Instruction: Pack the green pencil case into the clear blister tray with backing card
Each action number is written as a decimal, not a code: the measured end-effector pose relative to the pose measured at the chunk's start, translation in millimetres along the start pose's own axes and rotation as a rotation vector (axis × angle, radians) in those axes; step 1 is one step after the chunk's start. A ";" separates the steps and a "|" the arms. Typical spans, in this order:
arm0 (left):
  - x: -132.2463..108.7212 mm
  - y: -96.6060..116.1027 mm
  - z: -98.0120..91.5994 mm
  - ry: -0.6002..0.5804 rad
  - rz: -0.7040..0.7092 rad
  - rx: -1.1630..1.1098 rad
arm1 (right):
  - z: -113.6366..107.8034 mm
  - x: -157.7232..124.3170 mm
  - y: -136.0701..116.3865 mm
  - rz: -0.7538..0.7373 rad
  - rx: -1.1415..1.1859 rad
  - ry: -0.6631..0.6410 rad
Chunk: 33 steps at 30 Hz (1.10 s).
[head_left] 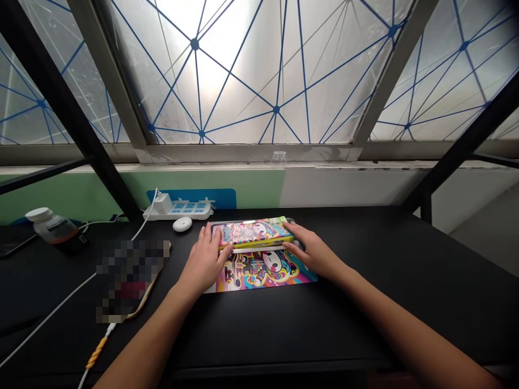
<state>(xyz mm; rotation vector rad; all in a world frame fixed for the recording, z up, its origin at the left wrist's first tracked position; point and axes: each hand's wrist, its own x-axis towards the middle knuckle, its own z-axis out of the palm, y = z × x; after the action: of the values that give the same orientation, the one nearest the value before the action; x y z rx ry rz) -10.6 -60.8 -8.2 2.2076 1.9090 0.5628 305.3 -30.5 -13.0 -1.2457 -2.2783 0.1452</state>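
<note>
A long, flat box (255, 232) with bright cartoon print and a yellow front edge lies in the middle of the black desk. My left hand (203, 262) grips its left end, thumb at the front and fingers along the side. At the right end, my right hand (314, 251) holds the box with the fingers on top and the thumb at the front corner. Under and in front of it is a flat colourful sheet (267, 270) with a matching cartoon figure. A white edge shows between box and sheet; what it belongs to is partly hidden.
Left of my hands lies a blurred-out phone-like device (133, 281) with a white cable. Behind are a white power strip (184, 208) and a small round white case (182, 224). A pill bottle (52, 229) stands far left. Black frame bars (466, 146) slant on both sides.
</note>
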 end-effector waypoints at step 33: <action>66.7 -5.5 2.3 -0.084 0.066 0.232 | 7.1 -8.8 -51.4 0.045 -0.064 -0.195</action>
<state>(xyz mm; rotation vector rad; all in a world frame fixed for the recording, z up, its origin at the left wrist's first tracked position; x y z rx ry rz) -7.4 5.7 -0.9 2.3993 1.9515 0.2630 267.0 -65.7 -5.3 -1.3684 -2.4378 0.2205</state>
